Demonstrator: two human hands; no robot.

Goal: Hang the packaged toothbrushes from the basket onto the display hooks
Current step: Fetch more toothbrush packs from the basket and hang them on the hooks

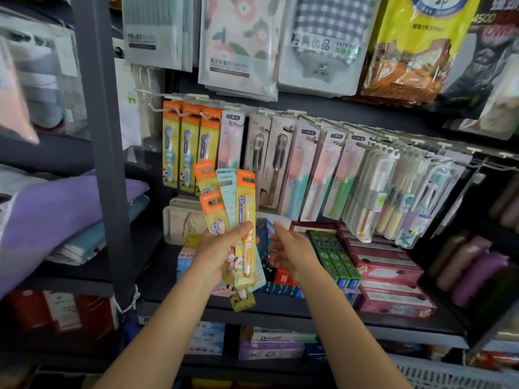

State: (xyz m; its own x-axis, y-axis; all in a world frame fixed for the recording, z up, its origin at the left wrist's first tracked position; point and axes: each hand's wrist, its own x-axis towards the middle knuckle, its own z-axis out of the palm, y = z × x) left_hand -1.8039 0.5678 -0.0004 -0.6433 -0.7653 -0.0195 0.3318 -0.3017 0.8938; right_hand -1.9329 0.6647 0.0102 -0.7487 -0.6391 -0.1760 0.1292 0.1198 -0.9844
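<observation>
The left hand (217, 252) gripped a fanned bundle of packaged toothbrushes (230, 220), thumb curled over the front cards. At least 4 cards showed: 3 with orange tops and 1 pale teal. The front card held an orange-handled toothbrush and carried the vertical word "BANNER" on a blue strip. The bundle stood upright in front of the shelf bay, below the display hooks (179, 113), touching none of them.

The right hand (292, 251) was just beside the bundle, fingers relaxed and spread, holding nothing.

On the hooks, 3 orange-topped cards (191, 147) hung at the left end, each also marked "BANNER". To their right hung pink-and-green packs (302, 169) marked "SS", then clear cases further right. Above them, 1 towel pack (320, 43) read "BATH TOWEL" in part; other print there was Chinese.

Boxed toothpaste (334, 256) lay on the shelf (280, 307) under the hooks, behind both hands. A dark upright post (104, 136) bounded the bay at the left. Open room lay between the hanging cards' lower edges and the boxes. A grey basket rim (449, 373) showed at the lower right corner.
</observation>
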